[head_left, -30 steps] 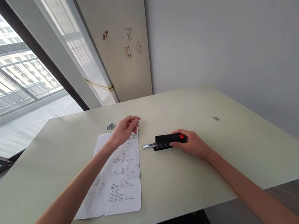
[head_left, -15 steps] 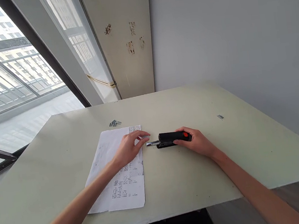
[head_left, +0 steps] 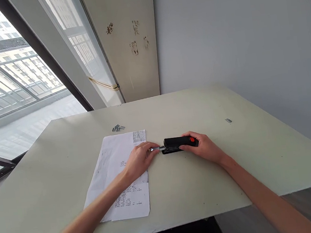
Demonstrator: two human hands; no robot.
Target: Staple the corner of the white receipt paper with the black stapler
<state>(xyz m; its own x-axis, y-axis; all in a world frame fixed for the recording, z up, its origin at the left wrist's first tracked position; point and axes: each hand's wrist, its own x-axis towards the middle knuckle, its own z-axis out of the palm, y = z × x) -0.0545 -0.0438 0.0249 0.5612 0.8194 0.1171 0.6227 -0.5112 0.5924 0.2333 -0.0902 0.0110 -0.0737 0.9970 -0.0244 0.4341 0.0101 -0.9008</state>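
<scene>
A black stapler with a red-orange patch at its rear end lies on the table, its metal staple tray sticking out to the left. My right hand is closed around the stapler's rear part, thumb low and fingers over the top. At the protruding tray, my left hand pinches a small strip of staples between thumb and fingers; the fingers mostly cover the strip and the tray's tip. Beneath the left hand and forearm lie printed paper sheets, partly hidden by them.
Several loose staple strips lie beyond the papers. Another small group of staples is off to the right. The pale table meets a grey wall on the right, with a window at left and a stained panel behind.
My left hand has moved slightly right and down, bringing the strip of staples from above the papers' edge onto the stapler's tray. My right hand keeps its hold on the stapler.
</scene>
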